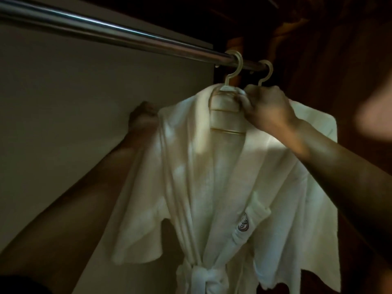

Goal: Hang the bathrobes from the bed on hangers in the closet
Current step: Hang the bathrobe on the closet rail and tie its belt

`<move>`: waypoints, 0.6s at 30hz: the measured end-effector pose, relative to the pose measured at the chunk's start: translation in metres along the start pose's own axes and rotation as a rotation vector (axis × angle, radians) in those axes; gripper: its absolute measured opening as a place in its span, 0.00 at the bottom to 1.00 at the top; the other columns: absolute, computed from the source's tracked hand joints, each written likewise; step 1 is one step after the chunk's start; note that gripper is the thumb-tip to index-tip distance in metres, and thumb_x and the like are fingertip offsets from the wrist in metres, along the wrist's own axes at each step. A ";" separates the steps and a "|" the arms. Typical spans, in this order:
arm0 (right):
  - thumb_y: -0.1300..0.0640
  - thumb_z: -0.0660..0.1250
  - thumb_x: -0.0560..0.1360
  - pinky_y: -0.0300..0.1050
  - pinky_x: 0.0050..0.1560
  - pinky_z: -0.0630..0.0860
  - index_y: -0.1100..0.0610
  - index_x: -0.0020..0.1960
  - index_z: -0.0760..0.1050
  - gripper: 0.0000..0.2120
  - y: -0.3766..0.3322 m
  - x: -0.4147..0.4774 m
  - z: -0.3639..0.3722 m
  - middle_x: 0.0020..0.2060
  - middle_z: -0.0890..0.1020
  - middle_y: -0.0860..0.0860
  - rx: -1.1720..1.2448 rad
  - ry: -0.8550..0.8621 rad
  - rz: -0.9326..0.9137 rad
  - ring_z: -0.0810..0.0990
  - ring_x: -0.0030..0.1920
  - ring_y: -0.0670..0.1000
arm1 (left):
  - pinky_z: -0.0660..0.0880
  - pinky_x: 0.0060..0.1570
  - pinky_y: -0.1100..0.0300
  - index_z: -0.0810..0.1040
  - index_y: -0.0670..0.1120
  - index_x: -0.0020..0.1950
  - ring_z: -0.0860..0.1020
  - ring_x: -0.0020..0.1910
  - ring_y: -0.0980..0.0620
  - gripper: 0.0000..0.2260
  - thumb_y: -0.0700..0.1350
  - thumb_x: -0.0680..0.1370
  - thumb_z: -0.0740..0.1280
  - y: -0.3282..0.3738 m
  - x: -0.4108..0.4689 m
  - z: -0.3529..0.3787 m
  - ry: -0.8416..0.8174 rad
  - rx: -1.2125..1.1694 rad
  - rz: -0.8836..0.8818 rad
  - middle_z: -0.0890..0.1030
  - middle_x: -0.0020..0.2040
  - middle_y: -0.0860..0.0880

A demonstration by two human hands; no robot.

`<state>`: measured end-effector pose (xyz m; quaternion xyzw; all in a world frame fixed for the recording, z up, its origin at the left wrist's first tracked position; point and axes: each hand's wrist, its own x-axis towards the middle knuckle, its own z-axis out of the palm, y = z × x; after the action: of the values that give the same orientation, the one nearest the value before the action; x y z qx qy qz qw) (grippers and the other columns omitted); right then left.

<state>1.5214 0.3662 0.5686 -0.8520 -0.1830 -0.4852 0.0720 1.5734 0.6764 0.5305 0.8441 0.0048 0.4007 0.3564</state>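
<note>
White bathrobe (pixel 212 177) on its hanger, a hand at either shoulder.
Its knotted belt (pixel 203 274) hangs well below both grips. The left hand (pixel 143 115) is curled into the robe's shoulder fabric. The right hand (pixel 265 109) clamps the plastic hanger (pixel 224 102) at the collar. Just above its knuckles a second hook (pixel 267 71) rises, and both hooks sit over the steel closet rod (pixel 106 30).

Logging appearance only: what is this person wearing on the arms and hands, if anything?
The left hand and right hand are bare: no gloves, no ring or watch visible in the dim light. Both forearms are uncovered. A dark patch at the lower left edge may be a short sleeve.
</note>
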 end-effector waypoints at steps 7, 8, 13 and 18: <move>0.40 0.57 0.84 0.50 0.51 0.75 0.52 0.59 0.78 0.19 -0.003 -0.012 -0.034 0.50 0.83 0.54 0.318 -0.256 0.178 0.81 0.51 0.54 | 0.76 0.52 0.56 0.81 0.48 0.52 0.79 0.49 0.55 0.06 0.46 0.78 0.67 0.100 -0.075 0.018 -0.131 -0.301 0.570 0.81 0.48 0.54; 0.41 0.56 0.84 0.51 0.57 0.75 0.49 0.65 0.76 0.18 0.000 -0.020 -0.041 0.58 0.83 0.53 0.339 -0.271 0.203 0.80 0.58 0.54 | 0.76 0.52 0.58 0.80 0.49 0.55 0.79 0.49 0.58 0.07 0.49 0.79 0.68 0.110 -0.087 0.024 -0.239 -0.314 0.565 0.81 0.49 0.56; 0.35 0.68 0.76 0.49 0.62 0.73 0.51 0.78 0.62 0.37 0.044 -0.076 -0.063 0.72 0.74 0.53 0.250 -0.361 0.455 0.75 0.68 0.55 | 0.77 0.48 0.62 0.79 0.54 0.57 0.79 0.45 0.63 0.19 0.67 0.77 0.67 0.124 -0.116 0.064 -0.430 -0.244 0.566 0.81 0.47 0.60; 0.29 0.68 0.66 0.38 0.37 0.70 0.45 0.49 0.79 0.22 0.062 -0.133 -0.068 0.42 0.83 0.42 0.165 -0.512 0.459 0.79 0.40 0.40 | 0.64 0.33 0.60 0.77 0.44 0.38 0.74 0.32 0.58 0.18 0.56 0.80 0.67 0.122 -0.110 0.079 -0.299 -0.228 0.317 0.77 0.32 0.53</move>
<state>1.4292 0.2565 0.4935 -0.9563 -0.0378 -0.2104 0.1996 1.5182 0.5054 0.4969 0.8384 -0.2258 0.3202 0.3788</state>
